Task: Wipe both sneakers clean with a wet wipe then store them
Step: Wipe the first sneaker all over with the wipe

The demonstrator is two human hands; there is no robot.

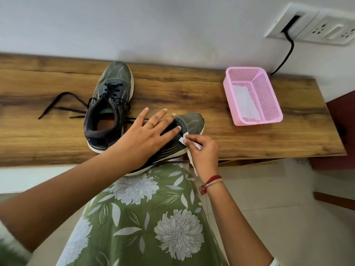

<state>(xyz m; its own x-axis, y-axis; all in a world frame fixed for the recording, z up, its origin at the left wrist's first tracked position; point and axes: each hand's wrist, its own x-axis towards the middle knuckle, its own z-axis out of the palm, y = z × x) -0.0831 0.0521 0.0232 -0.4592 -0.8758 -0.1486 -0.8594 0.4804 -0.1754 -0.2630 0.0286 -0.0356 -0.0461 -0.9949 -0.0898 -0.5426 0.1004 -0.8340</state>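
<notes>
Bright even light, soft shadows, warped edges

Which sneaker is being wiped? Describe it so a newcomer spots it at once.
On the wooden shelf, look at the front edge, left of the pink basket. The sneaker there lies angled over the edge under the left hand, the right hand pinching a wet wipe at its side; the other sneaker stands untouched, laces trailing.

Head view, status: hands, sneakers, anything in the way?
Left hand flat on near sneaker. Right hand pinches wet wipe against its side. Far sneaker upright behind, laces loose. Pink basket apart at right; nothing blocking.
</notes>
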